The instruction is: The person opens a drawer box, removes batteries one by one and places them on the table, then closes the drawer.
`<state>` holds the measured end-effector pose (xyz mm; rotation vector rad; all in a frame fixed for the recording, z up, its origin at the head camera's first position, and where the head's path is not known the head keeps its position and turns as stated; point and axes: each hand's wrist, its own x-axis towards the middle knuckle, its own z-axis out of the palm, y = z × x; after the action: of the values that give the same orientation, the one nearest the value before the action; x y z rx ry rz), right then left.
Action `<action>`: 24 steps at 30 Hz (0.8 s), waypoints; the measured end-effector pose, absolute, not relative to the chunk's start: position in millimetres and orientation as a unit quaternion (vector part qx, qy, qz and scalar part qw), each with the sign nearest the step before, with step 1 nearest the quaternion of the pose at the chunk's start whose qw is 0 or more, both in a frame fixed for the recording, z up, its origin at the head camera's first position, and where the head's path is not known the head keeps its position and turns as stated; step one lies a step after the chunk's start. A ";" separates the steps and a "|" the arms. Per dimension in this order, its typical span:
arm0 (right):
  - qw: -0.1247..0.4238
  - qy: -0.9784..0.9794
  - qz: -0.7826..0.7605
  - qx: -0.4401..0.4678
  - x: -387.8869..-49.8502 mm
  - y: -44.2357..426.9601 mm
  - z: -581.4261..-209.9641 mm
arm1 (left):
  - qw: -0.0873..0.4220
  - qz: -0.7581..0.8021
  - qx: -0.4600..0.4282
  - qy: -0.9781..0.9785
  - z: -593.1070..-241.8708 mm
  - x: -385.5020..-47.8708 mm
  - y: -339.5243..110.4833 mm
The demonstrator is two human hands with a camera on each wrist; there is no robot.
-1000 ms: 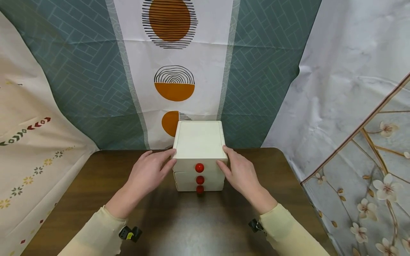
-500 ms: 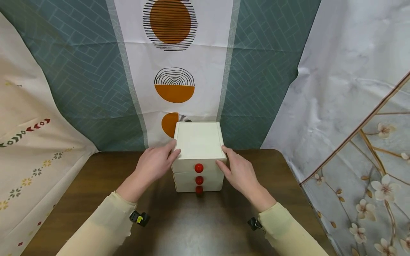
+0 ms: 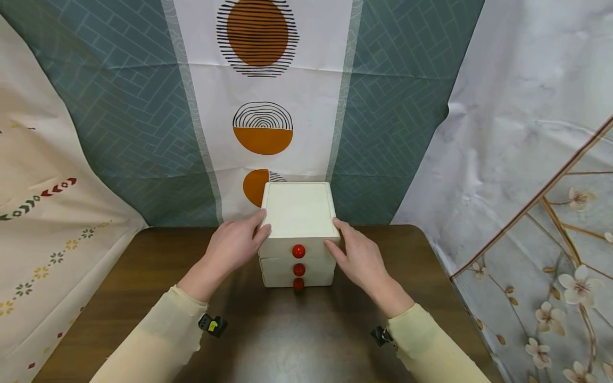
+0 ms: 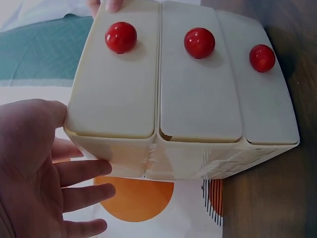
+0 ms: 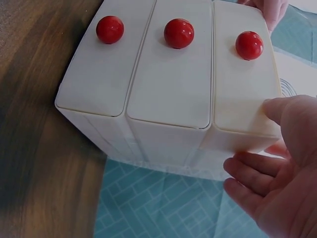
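A small cream drawer cabinet (image 3: 299,210) stands upright on the table, its front toward me. Three stacked drawers are pushed in, each with a round red knob; the top one (image 3: 299,251) shows best in the head view. My left hand (image 3: 234,242) is at the upper left edge, thumb by the top front corner, and its fingers extend along the side in the left wrist view. At the upper right, my right hand (image 3: 359,255) puts its thumb (image 5: 275,108) on the top drawer's front, with loosely extended fingers beside the cabinet wall. Neither hand touches a knob.
The dark wooden table (image 3: 287,335) extends in front of the cabinet and to both sides. Close behind hangs a green and white patterned cloth (image 3: 392,133). A cream cloth (image 3: 57,223) borders the left and a floral one (image 3: 527,223) the right.
My left hand has moved a little right and forward, bringing its thumb up to the cabinet's top edge. The right hand stays at its corner, and the drawers look the same.
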<state>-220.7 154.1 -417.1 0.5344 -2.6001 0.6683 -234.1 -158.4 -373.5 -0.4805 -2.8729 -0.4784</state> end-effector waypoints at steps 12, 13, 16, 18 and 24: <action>0.187 -0.936 0.239 0.179 -219.3 154.8 -415.3 | 0.038 -0.215 -0.151 -0.964 -379.4 -248.7 -165.9; 0.187 -0.937 0.238 0.176 -218.6 154.6 -415.0 | 0.038 -0.216 -0.153 -0.964 -379.4 -249.6 -166.1; 0.185 -0.939 0.234 0.169 -216.4 154.0 -413.9 | 0.044 -0.211 -0.157 -0.964 -378.7 -252.1 -165.8; 0.186 -0.941 0.231 0.166 -214.3 153.7 -412.9 | 0.050 -0.206 -0.158 -0.964 -377.2 -252.9 -165.4; 0.215 -0.933 0.233 0.169 -204.8 153.4 -407.3 | 0.073 -0.179 -0.160 -0.968 -371.6 -255.0 -163.5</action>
<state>-204.8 153.4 -407.3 0.4692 -2.5884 0.6455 -255.0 -163.5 -371.6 -0.4814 -2.9076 -0.5366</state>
